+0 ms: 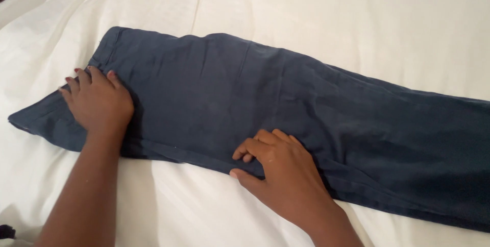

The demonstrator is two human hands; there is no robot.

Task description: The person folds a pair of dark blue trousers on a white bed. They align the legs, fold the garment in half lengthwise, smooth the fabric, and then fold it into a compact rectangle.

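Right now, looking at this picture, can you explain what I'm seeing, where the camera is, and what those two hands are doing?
There is no machine here: this is one picture from a camera worn on a person's head, looking down at their own two bare hands. A pair of dark blue trousers lies flat across a white bed sheet, folded lengthwise, waist end to the left. The left hand rests palm down on the waist end, fingers spread. The right hand sits on the near edge of the trousers, around the middle, with its fingers curled against the cloth and the thumb at the hem edge. Neither hand lifts anything; both just press on the cloth.
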